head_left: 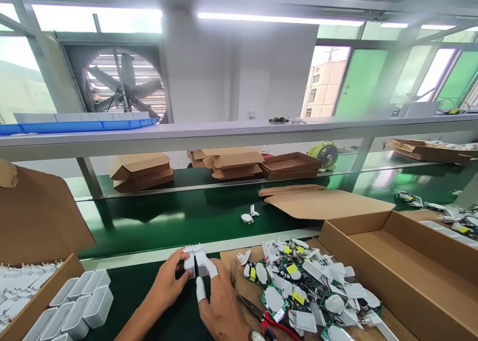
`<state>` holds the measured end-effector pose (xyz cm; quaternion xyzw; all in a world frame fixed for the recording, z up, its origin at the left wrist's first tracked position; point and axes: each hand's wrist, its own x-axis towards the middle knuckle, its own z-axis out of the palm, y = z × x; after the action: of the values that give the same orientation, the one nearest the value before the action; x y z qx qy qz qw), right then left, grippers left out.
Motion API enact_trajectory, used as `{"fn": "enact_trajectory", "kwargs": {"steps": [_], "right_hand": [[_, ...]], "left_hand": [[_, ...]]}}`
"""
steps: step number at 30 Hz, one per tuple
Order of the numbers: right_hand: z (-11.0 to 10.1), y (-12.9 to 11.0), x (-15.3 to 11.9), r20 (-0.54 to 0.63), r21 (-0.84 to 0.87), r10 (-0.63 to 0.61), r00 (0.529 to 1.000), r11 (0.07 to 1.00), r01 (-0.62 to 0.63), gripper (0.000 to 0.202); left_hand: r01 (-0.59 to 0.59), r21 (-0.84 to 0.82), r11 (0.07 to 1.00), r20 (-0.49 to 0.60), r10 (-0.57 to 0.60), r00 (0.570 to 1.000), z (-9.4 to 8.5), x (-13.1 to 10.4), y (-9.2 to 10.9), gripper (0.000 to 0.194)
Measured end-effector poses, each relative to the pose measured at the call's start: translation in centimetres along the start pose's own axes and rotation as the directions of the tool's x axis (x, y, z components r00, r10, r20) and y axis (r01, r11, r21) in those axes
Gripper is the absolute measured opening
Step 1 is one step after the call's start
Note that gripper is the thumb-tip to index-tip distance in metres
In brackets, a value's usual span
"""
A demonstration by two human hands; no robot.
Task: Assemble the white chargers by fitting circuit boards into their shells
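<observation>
Two small white plastic casings stand side by side between my hands, above the dark green work surface. My left hand pinches the left one between thumb and fingers. White finger cots cover the thumb and index finger of my right hand, which closes on the right-hand white casing. Whether the two casings are joined cannot be seen. Close to my right hand lie tweezers and red-handled pliers. A heap of green circuit boards with white plastic parts spreads over cardboard to the right.
White open-topped housings stand in rows at left, beside a cardboard box of white parts. An open cardboard box is at right. One loose board assembly sits on the green belt. A shelf crosses above.
</observation>
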<state>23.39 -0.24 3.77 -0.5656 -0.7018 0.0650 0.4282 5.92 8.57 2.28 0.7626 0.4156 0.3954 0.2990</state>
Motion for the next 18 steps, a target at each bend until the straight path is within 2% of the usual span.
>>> {"fn": "enact_trajectory", "kwargs": {"steps": [2, 4, 7, 9, 11, 14, 16, 18], "right_hand": [[0.2, 1.5, 0.2, -0.005, -0.077, 0.057, 0.998, 0.995, -0.057, 0.055], [0.4, 2.7, 0.4, 0.046, -0.130, 0.103, 0.994, 0.987, -0.096, 0.063], [0.0, 4.0, 0.8, 0.101, -0.212, 0.124, 0.987, 0.972, -0.100, 0.064], [-0.8, 4.9, 1.4, 0.110, -0.294, 0.138, 0.984, 0.951, -0.100, 0.056], [-2.0, 5.9, 2.2, 0.111, -0.376, 0.158, 0.981, 0.920, -0.106, 0.047], [-4.0, 7.3, 3.7, 0.099, -0.466, 0.201, 0.975, 0.874, -0.133, 0.034], [-4.9, 7.8, 4.5, 0.091, -0.489, 0.225, 0.970, 0.859, -0.153, 0.024], [-5.5, 7.9, 5.2, 0.090, -0.484, 0.238, 0.967, 0.859, -0.167, 0.015]], "left_hand": [[-0.004, -0.006, 1.000, 0.003, 0.004, 1.000, 0.7, 1.1, 0.7, 0.027], [-0.007, -0.017, 1.000, 0.014, 0.008, 1.000, 1.5, 1.4, 1.2, 0.028], [-0.006, -0.039, 0.999, 0.033, 0.008, 0.999, 1.9, 0.6, 1.5, 0.036], [-0.017, -0.013, 1.000, 0.052, 0.018, 0.999, 1.2, -0.3, 1.4, 0.048], [-0.058, 0.083, 0.995, 0.068, 0.052, 0.996, -0.7, -1.3, 1.4, 0.056], [-0.098, 0.290, 0.952, 0.035, 0.092, 0.995, -5.9, -2.1, 1.6, 0.053], [-0.039, 0.405, 0.913, -0.020, 0.052, 0.998, -10.2, -2.3, 2.2, 0.050], [0.067, 0.495, 0.866, -0.059, -0.043, 0.997, -14.1, -2.6, 2.9, 0.049]]}}
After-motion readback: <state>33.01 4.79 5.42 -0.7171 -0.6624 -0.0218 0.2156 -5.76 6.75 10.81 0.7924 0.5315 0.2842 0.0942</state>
